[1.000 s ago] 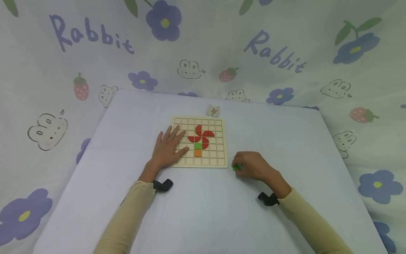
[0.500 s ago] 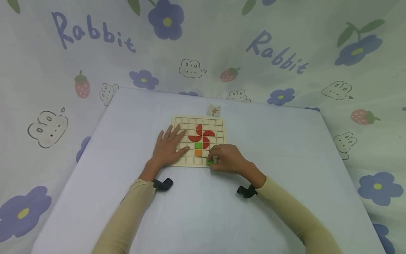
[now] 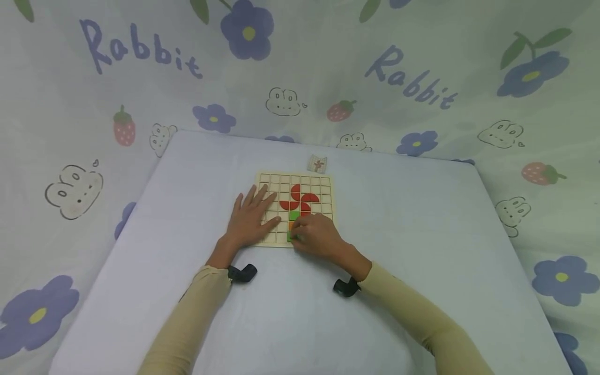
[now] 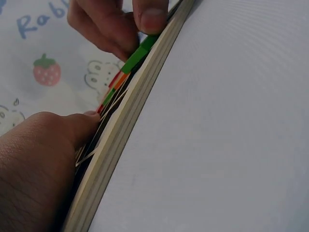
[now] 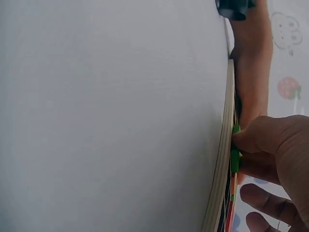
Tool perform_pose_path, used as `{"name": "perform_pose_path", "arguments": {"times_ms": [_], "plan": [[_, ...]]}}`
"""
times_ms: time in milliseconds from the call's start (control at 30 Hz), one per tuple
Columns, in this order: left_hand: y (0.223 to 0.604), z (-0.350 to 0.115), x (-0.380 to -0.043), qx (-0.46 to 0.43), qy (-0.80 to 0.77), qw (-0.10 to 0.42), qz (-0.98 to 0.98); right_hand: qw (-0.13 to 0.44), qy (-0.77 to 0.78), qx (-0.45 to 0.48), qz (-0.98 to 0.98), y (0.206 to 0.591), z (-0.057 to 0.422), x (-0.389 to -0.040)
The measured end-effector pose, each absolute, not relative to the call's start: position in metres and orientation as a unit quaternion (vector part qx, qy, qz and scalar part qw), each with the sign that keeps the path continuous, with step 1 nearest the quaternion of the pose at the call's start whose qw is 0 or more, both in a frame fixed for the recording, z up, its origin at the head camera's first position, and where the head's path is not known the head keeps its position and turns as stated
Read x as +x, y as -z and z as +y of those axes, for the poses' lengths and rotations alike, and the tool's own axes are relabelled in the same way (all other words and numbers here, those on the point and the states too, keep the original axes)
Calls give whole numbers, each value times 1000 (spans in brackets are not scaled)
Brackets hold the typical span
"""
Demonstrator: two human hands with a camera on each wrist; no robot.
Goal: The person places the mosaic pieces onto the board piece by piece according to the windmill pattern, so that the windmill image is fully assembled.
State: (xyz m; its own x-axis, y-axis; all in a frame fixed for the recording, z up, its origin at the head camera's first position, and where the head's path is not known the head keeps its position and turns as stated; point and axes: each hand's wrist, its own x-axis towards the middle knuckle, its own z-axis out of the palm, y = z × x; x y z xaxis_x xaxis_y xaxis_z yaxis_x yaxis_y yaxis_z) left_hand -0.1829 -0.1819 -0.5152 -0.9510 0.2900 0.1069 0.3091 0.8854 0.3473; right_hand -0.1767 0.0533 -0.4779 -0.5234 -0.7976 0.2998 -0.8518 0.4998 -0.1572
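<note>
My left hand (image 3: 246, 221) lies with fingers spread over the left side of a wooden grid board (image 3: 323, 182). Between thumb and fingertips, my right hand (image 3: 320, 237) pinches a green square block (image 4: 137, 57) at the board's near edge, just below an orange square (image 3: 291, 226). In the left wrist view the block is tilted, with its edge at the board's rim. Above the orange one sits another green square (image 3: 294, 214). Red quarter-circle pieces (image 3: 289, 205) form a pinwheel at the board's middle; the right hand covers the lower right squares.
Behind the board lies a small card (image 3: 317, 164) with a printed pinwheel pattern. A white cloth covers the table (image 3: 412, 219), and a patterned curtain (image 3: 319, 47) hangs behind it. Black wrist cameras (image 3: 346, 287) sit under both wrists.
My right hand has carried the green block leftward from the table beside the board to the near row under the orange square. The left hand has stayed in place.
</note>
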Motion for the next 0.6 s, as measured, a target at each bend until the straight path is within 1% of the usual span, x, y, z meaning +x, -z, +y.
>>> {"name": "perform_pose_path", "arguments": {"times_ms": [100, 233, 400, 600], "plan": [[515, -183, -183, -152, 180, 27, -971, 88, -115, 482, -864, 475, 52, -174], [516, -183, -182, -153, 182, 27, -971, 64, -82, 485, -868, 470, 52, -170], [518, -182, -181, -152, 176, 25, -972, 38, -76, 469, -879, 466, 52, -165], [516, -182, -181, -153, 184, 33, -970, 47, -129, 443, -886, 466, 52, -164]]}}
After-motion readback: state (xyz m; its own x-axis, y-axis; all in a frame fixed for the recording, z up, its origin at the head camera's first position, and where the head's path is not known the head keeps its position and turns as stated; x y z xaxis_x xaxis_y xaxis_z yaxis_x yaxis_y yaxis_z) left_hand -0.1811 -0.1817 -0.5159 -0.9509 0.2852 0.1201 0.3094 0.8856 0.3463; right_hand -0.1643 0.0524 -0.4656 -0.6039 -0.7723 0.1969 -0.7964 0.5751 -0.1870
